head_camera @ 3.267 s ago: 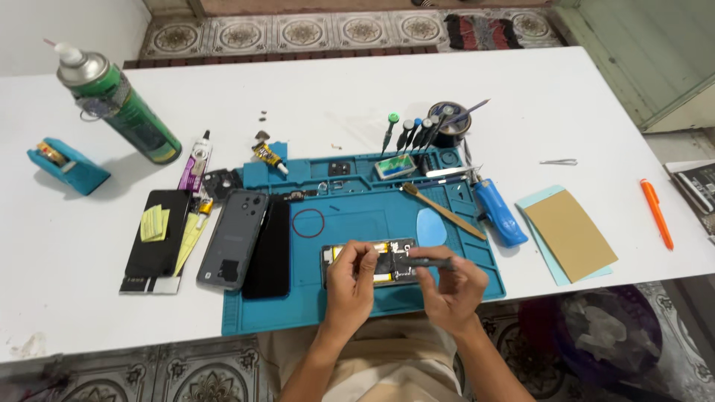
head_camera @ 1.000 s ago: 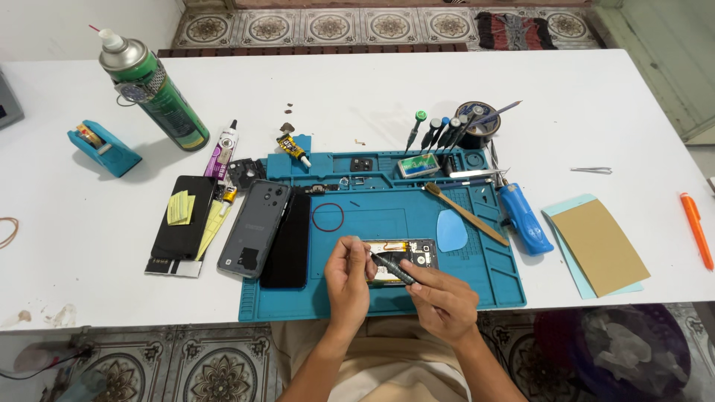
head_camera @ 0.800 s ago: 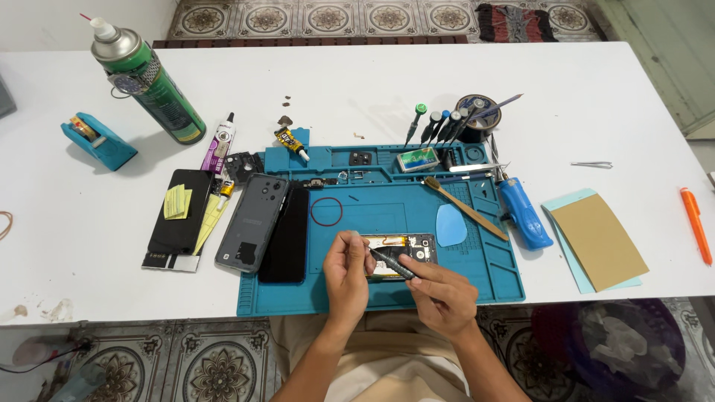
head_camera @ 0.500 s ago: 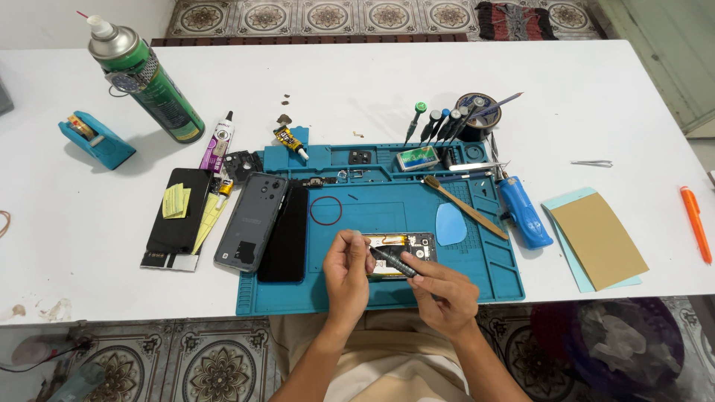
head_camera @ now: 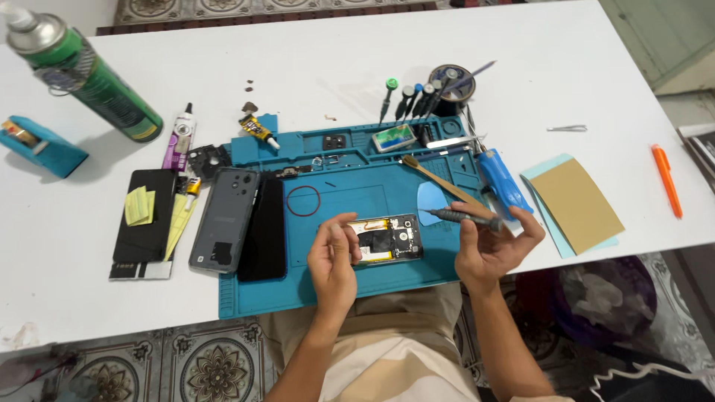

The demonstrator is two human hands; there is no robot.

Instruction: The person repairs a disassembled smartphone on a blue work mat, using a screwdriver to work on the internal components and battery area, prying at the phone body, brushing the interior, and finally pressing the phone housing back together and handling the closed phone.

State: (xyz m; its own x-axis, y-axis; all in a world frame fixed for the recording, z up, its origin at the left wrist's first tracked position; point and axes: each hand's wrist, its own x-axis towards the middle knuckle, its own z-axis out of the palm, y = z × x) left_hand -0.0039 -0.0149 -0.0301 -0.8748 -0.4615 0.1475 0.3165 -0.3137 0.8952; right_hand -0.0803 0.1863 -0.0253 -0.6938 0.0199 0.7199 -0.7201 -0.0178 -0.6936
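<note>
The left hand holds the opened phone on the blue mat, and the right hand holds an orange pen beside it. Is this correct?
Not quite. The head view shows the right hand holding a dark grey screwdriver, not an orange pen. The left hand does hold the opened phone on the blue mat.

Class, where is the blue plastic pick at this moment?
In the head view, the blue pick lies on the blue mat, right of centre, between the opened phone and the wooden-handled brush.
</note>
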